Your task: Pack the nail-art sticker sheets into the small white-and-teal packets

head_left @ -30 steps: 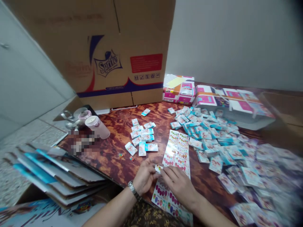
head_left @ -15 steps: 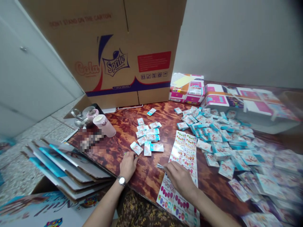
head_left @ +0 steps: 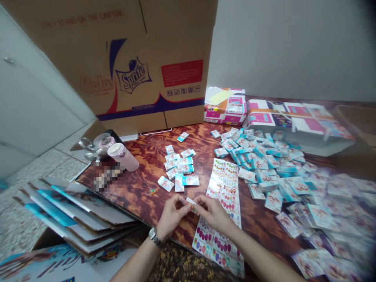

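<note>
Both hands meet low over the near edge of the table. My left hand (head_left: 173, 215), with a watch at the wrist, pinches one side of a small white box (head_left: 191, 201). On its other side, the fingers of my right hand (head_left: 216, 215) are closed. Most of the box is hidden by the fingers; a bit of colour shows at its lower edge. A sticker sheet (head_left: 225, 188) printed with rows of nail designs lies partly under my right forearm. Beyond my hands is a loose group of small blue-and-white boxes (head_left: 185, 168). A tiny colourful piece (head_left: 152, 191) lies left of them.
A large pile of small boxes (head_left: 264, 160) covers the right side of the table (head_left: 141, 196). Behind stand a big carton (head_left: 129, 78) and pink printed packages (head_left: 226, 107). A pink bottle (head_left: 123, 157) stands at left, near folded cardboard boxes (head_left: 79, 207).
My left hand has moved right and my right hand slightly left, so both now meet at the small box. The tiny colourful piece now shows where my left hand was. The view has shifted slightly.
</note>
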A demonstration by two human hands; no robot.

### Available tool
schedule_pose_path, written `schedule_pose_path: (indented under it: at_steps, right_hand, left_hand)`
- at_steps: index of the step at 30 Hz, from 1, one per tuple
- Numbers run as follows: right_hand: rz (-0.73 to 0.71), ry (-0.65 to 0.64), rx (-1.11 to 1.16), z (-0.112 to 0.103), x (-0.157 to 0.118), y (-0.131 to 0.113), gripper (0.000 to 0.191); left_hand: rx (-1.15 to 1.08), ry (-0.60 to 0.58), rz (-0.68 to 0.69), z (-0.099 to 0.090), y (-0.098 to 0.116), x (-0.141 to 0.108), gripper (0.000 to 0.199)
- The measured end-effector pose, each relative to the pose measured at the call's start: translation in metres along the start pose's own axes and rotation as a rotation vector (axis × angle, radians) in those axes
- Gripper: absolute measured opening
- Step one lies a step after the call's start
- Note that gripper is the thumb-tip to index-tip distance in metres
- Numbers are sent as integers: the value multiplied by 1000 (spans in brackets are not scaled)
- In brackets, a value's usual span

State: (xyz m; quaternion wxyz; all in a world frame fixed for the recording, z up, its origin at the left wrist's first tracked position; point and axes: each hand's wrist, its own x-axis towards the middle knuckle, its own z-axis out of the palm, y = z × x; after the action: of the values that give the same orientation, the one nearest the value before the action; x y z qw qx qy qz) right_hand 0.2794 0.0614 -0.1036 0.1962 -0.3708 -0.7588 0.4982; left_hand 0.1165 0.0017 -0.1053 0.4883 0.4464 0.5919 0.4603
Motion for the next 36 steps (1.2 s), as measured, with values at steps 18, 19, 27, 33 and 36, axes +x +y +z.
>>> schedule_pose_path:
  at_steps: [18, 19, 27, 33, 36]
  right_hand:
    - [24, 100, -25, -4, -3, 11, 23]
    - [8, 117, -52, -5, -3, 9, 22]
    - [-57, 179, -116, -8, -2, 9, 19]
    - [-139, 184, -95, -25, 12, -16, 17]
    - [-175, 165, -88, -33, 23, -29, 18]
  left_hand:
    - [1037, 282, 101, -31, -3, 31, 35]
    - [1151, 277, 77, -35, -5, 35, 37]
    - [1385, 229, 104, -40, -15, 36, 26]
    - [1253, 266, 425, -34, -9, 16, 41]
    - [1111, 226, 544, -26, -2, 9, 56]
